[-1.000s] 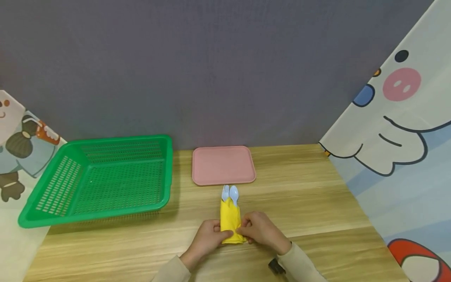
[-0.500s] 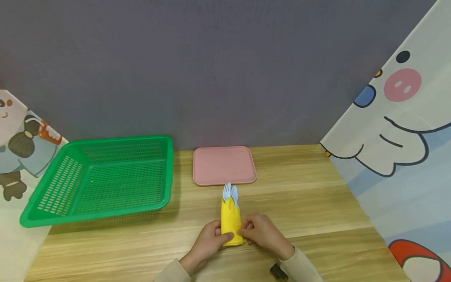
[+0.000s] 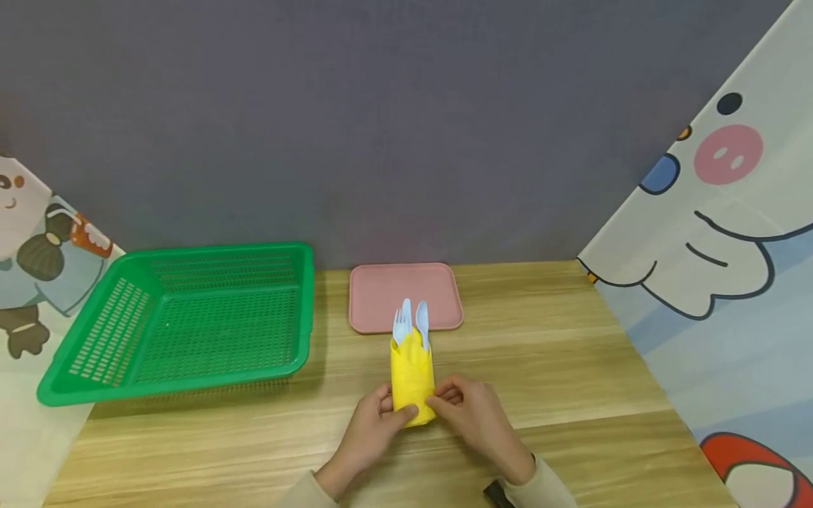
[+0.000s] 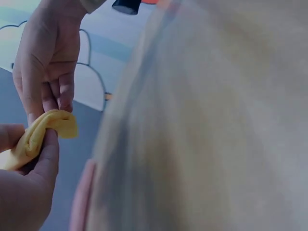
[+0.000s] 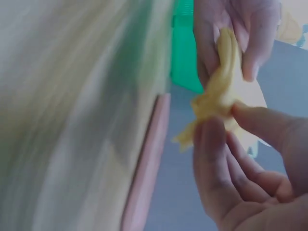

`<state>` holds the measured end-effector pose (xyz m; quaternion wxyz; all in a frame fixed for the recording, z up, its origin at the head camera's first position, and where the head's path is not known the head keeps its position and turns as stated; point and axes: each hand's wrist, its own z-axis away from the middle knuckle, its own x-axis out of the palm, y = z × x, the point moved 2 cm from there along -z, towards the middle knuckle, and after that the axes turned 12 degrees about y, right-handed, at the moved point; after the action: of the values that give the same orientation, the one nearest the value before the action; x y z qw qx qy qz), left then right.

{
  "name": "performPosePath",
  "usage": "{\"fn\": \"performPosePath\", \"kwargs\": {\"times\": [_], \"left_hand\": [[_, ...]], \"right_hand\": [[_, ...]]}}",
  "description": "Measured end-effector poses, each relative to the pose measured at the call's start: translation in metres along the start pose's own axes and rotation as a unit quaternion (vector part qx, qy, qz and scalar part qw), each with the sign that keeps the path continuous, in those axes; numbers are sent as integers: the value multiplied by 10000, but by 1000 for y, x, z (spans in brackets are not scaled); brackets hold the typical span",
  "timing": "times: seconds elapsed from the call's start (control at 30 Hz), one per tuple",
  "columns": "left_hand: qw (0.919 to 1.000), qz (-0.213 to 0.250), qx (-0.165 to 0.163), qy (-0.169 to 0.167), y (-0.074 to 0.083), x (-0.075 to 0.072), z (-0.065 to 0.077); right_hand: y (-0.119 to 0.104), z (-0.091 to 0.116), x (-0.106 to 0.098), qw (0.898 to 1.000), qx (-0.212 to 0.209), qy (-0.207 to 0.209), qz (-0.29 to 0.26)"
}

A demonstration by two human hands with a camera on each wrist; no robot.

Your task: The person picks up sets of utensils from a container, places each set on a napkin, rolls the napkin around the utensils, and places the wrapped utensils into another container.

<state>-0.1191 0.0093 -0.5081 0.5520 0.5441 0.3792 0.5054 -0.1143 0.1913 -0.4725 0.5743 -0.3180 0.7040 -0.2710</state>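
Both hands hold a folded yellow napkin (image 3: 411,381) close over the table's middle. Pale blue cutlery sticks out of its far end: a fork (image 3: 399,326) on the left, a spoon (image 3: 423,321) on the right and a blunt tip, like a knife's, between them. My left hand (image 3: 370,427) grips the napkin's left side near its bottom, thumb across the front. At the lower right edge my right hand (image 3: 475,415) pinches it between thumb and fingers. In the right wrist view, folded layers of the napkin (image 5: 219,96) bunch between both hands. The cutlery's handles are hidden inside.
A pink tray (image 3: 406,300) lies at the table's back, just beyond the cutlery and partly overlapped by it in the head view. On the left stands a large green plastic basket (image 3: 303,310). A grey partition (image 3: 394,134) rises behind the wooden table (image 3: 540,339).
The napkin with its cutlery has moved away from me and tilted up; the cutlery tips now overlap the tray. The middle tip now shows clearly. Both hands keep hold and move with it.
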Motion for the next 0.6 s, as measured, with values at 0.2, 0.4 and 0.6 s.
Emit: {"fn": "performPosePath", "kwargs": {"times": [0.2,0.4,0.6], "left_hand": [[9990,54,433,49,39,-3,3],[9981,99,610,17,52,-6,2],[9954,335,846,-315,51,-10,0]], "right_hand": [[-20,-2,-4,9942,-67,808,-704],[-29,-2,-6,9808,181,943,-1695],[-30,-2,-7,9624,232,648,-2628]]}}
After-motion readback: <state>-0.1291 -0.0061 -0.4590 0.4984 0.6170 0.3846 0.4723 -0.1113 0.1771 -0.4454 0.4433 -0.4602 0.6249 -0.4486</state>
